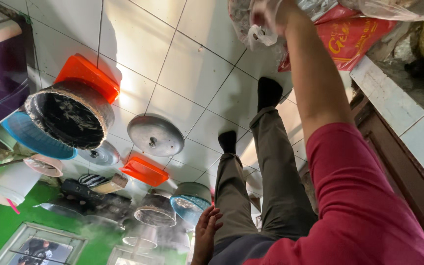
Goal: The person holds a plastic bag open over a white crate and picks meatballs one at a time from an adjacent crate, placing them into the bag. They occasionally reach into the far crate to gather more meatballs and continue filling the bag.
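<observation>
Gripping clear plastic bag (263,29), seemingly, right hand (271,12); left hand (206,230) well apart.

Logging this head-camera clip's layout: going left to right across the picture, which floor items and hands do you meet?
Blackened round pot → orange tray → metal lid → blue-lined bowl → left hand → right hand, gripping a clear plastic bag → red printed bag.

One head-worn camera, picture upside down, looks down the person's legs to the tiled floor (192,73)
</observation>
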Action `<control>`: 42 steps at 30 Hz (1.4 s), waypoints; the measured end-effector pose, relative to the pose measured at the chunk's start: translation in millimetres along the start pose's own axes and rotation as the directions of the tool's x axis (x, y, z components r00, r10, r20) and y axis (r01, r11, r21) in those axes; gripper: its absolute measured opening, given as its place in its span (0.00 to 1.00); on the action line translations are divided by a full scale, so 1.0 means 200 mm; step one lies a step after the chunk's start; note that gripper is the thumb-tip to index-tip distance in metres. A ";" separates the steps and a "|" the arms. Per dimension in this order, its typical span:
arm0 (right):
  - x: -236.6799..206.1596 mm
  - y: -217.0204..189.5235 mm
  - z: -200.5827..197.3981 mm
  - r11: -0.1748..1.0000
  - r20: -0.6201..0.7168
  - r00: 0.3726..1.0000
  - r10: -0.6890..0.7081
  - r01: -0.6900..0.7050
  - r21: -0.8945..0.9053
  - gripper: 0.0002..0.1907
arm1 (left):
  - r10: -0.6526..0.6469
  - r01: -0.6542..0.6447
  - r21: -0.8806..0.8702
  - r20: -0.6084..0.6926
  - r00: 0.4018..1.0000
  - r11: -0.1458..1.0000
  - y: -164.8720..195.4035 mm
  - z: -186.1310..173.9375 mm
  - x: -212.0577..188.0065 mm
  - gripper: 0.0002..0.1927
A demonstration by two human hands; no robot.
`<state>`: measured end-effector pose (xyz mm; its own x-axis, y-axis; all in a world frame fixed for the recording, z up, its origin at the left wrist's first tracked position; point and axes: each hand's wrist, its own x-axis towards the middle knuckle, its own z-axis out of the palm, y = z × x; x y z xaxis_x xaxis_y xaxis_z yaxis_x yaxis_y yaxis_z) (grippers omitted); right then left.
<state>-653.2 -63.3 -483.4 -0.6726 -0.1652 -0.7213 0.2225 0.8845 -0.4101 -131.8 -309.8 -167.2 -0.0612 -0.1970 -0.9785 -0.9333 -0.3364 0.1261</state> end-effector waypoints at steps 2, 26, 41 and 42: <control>-0.05 -0.03 0.06 0.993 0.042 0.996 0.084 -0.080 -0.091 0.44 | -0.024 0.024 -0.007 -0.006 1.000 1.000 -0.02 -0.02 0.00 0.24; -2.30 0.04 0.36 0.652 -0.044 0.880 0.472 -0.316 0.689 0.32 | 0.374 -0.423 0.142 0.281 0.884 0.895 0.01 -0.33 -0.24 0.22; -5.26 -0.01 1.63 0.650 -0.548 0.435 0.714 -0.121 0.750 0.15 | 0.208 -0.944 0.175 0.949 0.237 0.280 -0.21 0.17 -1.32 0.27; -5.36 -0.09 1.61 0.657 -0.593 0.397 0.701 -0.038 0.753 0.14 | 0.157 -0.954 0.125 0.973 0.172 0.271 -0.30 0.20 -1.41 0.27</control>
<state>291.6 -41.9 117.8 -0.5289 0.8132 -0.2429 0.7030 0.2595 -0.6621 -73.5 -197.6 95.6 -0.5015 0.8089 -0.3070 -0.2386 0.2118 0.9477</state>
